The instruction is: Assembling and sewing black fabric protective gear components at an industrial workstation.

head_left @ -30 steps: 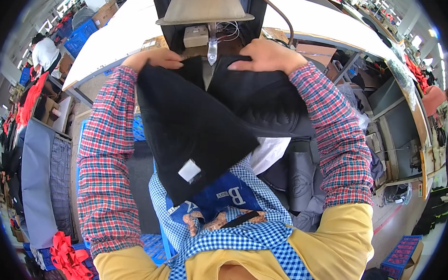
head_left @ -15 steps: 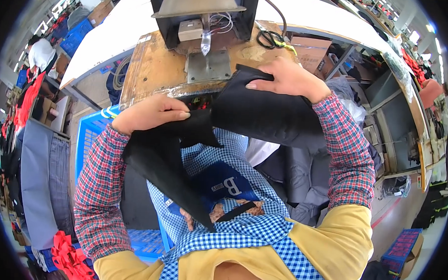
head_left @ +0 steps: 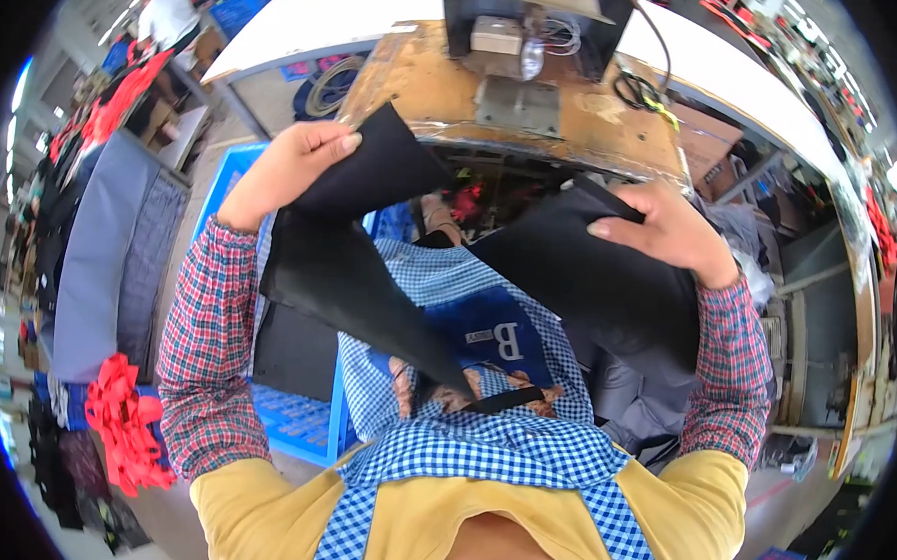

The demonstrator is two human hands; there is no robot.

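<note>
My left hand [head_left: 291,173] pinches a piece of black fabric [head_left: 353,286] between thumb and fingers. One end of it stands up past the thumb, and the rest hangs down across my checked apron [head_left: 419,269]. Over on the right, my right hand [head_left: 671,230] grips a second piece of black material [head_left: 608,287], which droops below the fingers. A gap lies between the two pieces. Both hands are just in front of the wooden worktable [head_left: 407,88], where a machine has a metal plate [head_left: 521,105] under a clear bulb-like part [head_left: 531,58].
Beside my left arm stands a blue plastic crate [head_left: 301,444] with a dark flat sheet [head_left: 310,349] in it. Black scissors [head_left: 632,88] lie right of the machine. Dark padded material [head_left: 643,399] is at my right side. Red strips [head_left: 127,426] hang at far left; another person [head_left: 170,18] is behind.
My hands have drawn apart, and the two black pieces with them. The left piece's end is raised; the right hand came lower and nearer. My view has shifted left.
</note>
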